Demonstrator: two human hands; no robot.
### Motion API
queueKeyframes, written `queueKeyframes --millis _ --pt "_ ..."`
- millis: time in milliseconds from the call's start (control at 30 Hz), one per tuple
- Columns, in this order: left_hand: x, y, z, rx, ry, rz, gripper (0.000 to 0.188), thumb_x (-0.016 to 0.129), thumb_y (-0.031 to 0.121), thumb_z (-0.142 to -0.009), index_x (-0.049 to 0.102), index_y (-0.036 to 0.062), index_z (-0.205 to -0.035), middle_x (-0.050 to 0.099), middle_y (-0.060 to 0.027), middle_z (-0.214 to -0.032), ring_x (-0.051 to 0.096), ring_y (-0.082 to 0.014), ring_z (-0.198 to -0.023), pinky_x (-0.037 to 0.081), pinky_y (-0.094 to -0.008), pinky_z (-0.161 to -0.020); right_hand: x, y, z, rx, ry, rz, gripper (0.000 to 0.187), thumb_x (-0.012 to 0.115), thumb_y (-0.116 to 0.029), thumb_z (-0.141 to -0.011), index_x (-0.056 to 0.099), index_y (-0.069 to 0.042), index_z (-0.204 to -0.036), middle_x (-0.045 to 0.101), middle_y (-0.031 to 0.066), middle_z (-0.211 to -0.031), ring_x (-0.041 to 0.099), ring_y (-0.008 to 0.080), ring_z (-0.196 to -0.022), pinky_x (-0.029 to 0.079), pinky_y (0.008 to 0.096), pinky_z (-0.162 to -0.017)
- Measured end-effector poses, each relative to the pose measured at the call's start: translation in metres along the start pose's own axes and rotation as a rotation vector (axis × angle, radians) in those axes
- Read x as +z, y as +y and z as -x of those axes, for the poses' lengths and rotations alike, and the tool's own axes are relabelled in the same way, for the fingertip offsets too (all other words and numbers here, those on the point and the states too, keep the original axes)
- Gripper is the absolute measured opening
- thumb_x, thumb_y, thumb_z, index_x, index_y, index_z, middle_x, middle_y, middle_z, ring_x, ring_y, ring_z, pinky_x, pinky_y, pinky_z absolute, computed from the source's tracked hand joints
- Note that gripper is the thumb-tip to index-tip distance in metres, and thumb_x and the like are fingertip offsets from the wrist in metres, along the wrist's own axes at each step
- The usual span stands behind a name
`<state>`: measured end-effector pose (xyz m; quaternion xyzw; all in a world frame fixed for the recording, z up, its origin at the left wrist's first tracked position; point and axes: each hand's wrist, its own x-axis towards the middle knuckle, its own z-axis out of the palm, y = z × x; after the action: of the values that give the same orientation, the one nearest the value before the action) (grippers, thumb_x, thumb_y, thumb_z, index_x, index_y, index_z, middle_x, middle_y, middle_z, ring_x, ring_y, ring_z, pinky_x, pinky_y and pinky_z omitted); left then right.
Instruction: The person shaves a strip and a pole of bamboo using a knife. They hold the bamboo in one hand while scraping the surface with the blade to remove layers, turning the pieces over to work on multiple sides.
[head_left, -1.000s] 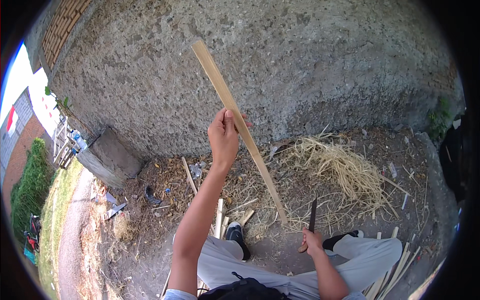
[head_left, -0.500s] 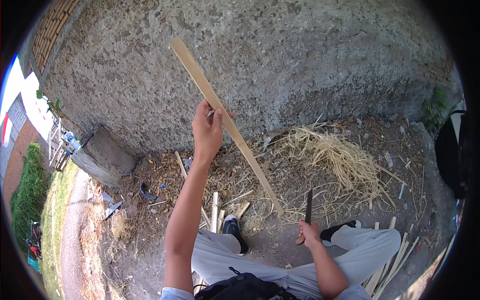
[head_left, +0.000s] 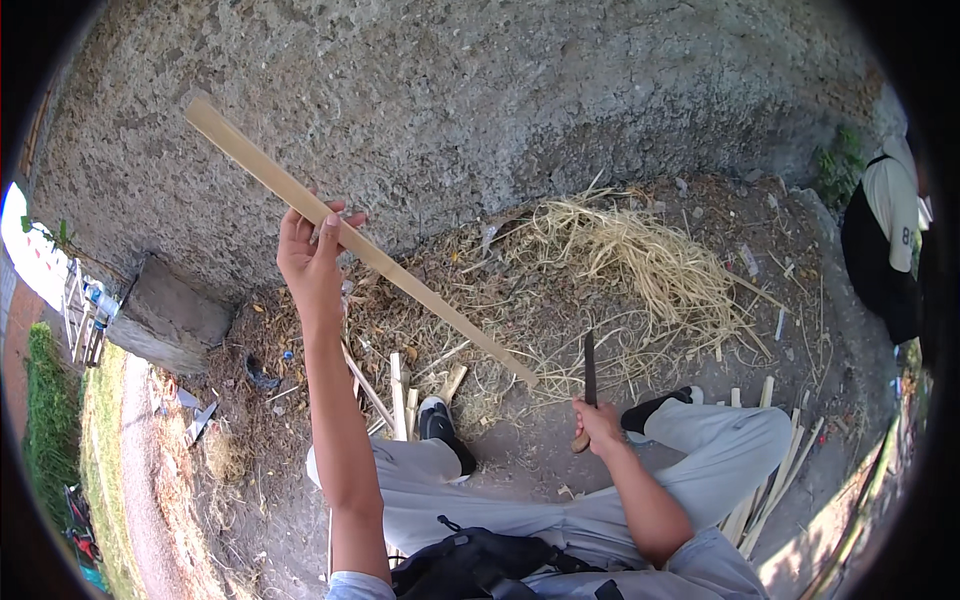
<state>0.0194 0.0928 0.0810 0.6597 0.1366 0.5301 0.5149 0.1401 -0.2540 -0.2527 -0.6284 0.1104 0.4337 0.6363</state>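
Note:
My left hand grips a long, flat, light-brown bamboo strip above its middle, thumb across the face. The strip slants from the upper left, in front of the wall, down to the right, its lower end over the ground between my feet. My right hand is closed around the handle of a knife with a long dark blade pointing up and away from me. Blade and strip are apart. Beyond the knife lies a heap of pale thin shavings.
A rough grey wall stands ahead. Split strips lie beside my left foot and more strips by my right leg. A concrete block stands at the left. Another person is at the far right.
My left hand has moved left and the strip has tilted flatter, its upper end swinging left and down. The view has shifted, bringing the person at the right further in. Both grips are unchanged.

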Motion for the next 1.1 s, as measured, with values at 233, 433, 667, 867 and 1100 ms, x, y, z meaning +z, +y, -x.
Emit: queueKeyframes --millis 233,433,667,867,1100 --pt "-0.047 -0.009 0.012 -0.048 0.063 -0.115 0.066 0.062 -0.001 -0.095 0.029 0.0069 -0.151 0.061 -0.02 -0.128 0.068 -0.0322 -0.109 0.059 -0.04 -0.088 0.0 0.001 -0.002 0.024 -0.006 0.014 0.031 0.074 -0.025 -0.092 0.055 -0.004 -0.08 0.05 0.0007 -0.063 0.048 0.0112 -0.05 0.042 0.0287 -0.045" --pt "-0.063 -0.006 0.027 -0.047 0.01 -0.063 0.072 0.059 -0.009 -0.092 0.025 0.0075 -0.153 0.063 -0.0225 -0.122 0.068 -0.0326 -0.109 0.059 -0.0401 -0.091 0.008 0.004 0.001 -0.09 0.045 -0.019 0.026 0.072 -0.023 -0.092 0.057 -0.005 -0.082 0.05 0.0005 -0.062 0.049 0.0108 -0.049 0.043 0.0281 -0.044" --pt "-0.054 0.013 0.048 -0.01 -0.048 -0.114 0.072 0.069 -0.007 -0.087 0.035 0.0028 -0.149 0.069 -0.0181 -0.108 0.072 -0.0252 -0.096 0.062 -0.0323 -0.08 0.019 -0.027 0.022 -0.458 0.212 0.33 0.021 0.07 -0.024 -0.092 0.067 -0.003 -0.096 0.057 0.0029 -0.061 0.056 0.0132 -0.049 0.044 0.0322 -0.047" --pt "-0.022 0.011 0.054 0.103 -0.045 -0.041 0.017 0.066 0.007 -0.095 0.064 -0.0007 -0.111 0.065 -0.0122 -0.099 0.07 -0.0198 -0.084 0.06 -0.0364 -0.08 0.05 -0.058 0.083 -0.581 0.026 0.729 0.033 0.064 -0.034 -0.096 0.071 -0.002 -0.096 0.057 0.0106 -0.054 0.056 0.0216 -0.047 0.041 0.04 -0.049" --pt "-0.008 0.013 0.065 0.028 -0.068 0.301 0.029 0.048 0.022 -0.106 0.053 -0.0009 -0.123 0.06 -0.0156 -0.104 0.064 -0.02 -0.068 0.061 -0.0366 -0.062 0.103 -0.078 0.138 -0.842 -0.349 0.637 0.037 0.048 -0.03 -0.104 0.067 0.002 -0.103 0.061 0.0216 -0.064 0.061 0.041 -0.057 0.047 0.0466 -0.055"
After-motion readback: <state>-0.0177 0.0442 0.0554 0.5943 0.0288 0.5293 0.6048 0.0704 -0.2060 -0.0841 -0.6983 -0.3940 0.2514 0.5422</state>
